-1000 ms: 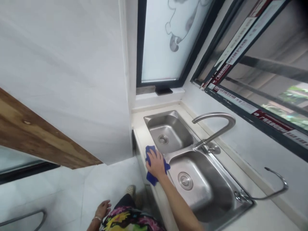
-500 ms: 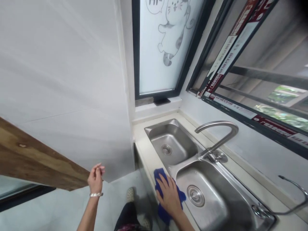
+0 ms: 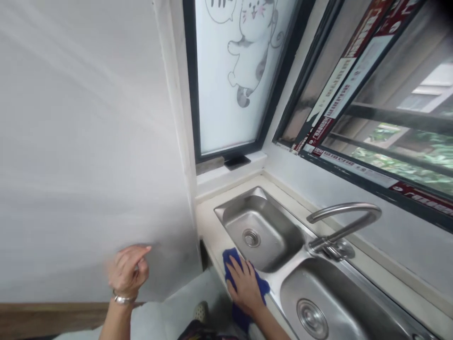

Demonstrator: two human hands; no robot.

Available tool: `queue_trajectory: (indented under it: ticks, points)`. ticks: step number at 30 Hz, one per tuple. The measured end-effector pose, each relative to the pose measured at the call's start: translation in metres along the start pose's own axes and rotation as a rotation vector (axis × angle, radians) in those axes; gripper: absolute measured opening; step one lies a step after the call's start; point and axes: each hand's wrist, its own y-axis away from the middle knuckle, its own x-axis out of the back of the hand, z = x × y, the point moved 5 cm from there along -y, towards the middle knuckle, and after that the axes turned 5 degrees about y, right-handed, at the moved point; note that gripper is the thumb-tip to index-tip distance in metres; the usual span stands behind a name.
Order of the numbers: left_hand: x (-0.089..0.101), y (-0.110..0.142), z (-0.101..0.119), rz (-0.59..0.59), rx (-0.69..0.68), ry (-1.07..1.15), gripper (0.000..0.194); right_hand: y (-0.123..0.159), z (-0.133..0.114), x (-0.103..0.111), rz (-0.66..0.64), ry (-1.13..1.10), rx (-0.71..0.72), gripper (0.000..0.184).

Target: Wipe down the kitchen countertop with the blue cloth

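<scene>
A blue cloth [image 3: 264,284] lies bunched on the pale countertop [image 3: 208,226], draping over its front edge. My right hand [image 3: 245,288] presses on the cloth from above, fingers slightly spread and gripping it against the counter beside the sink. Two steel basins make up the sink: the smaller basin [image 3: 279,236] at the corner and the larger basin [image 3: 339,302] nearer me. My left hand [image 3: 128,271], with a bracelet at the wrist, hangs in the air in front of the white wall panel. It holds nothing; its fingers are loosely bent, with the thumb apart.
A curved steel faucet [image 3: 348,215] rises behind the basins. A small dark flat object [image 3: 238,162] sits on the ledge under the frosted window [image 3: 226,113] with a cat drawing. To the left stands a white wall [image 3: 88,141]. A shoe [image 3: 201,311] shows on the floor.
The view has turned and shifted. The cloth and my right hand are now alongside the smaller basin, further along the counter toward the corner. My left hand has turned, now before the wall.
</scene>
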Motion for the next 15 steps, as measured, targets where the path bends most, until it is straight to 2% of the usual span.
queue_trajectory:
  ticks: [2, 5, 7, 15]
  points:
    - [-0.007, -0.003, -0.009, 0.026, -0.043, -0.075, 0.025, -0.028, -0.005, -0.007, -0.014, -0.012, -0.007, 0.057]
    - [-0.014, -0.002, -0.013, 0.066, -0.188, -0.159, 0.023, -0.059, -0.010, -0.017, -0.031, -0.044, -0.032, 0.055]
    - [-0.016, -0.003, -0.012, 0.058, -0.258, -0.150, 0.020, -0.076, -0.012, -0.022, -0.045, -0.075, -0.051, 0.052]
    - [-0.014, -0.014, -0.010, -0.011, -0.363, -0.038, 0.016, -0.160, -0.003, -0.039, -0.080, -0.178, -0.049, 0.045]
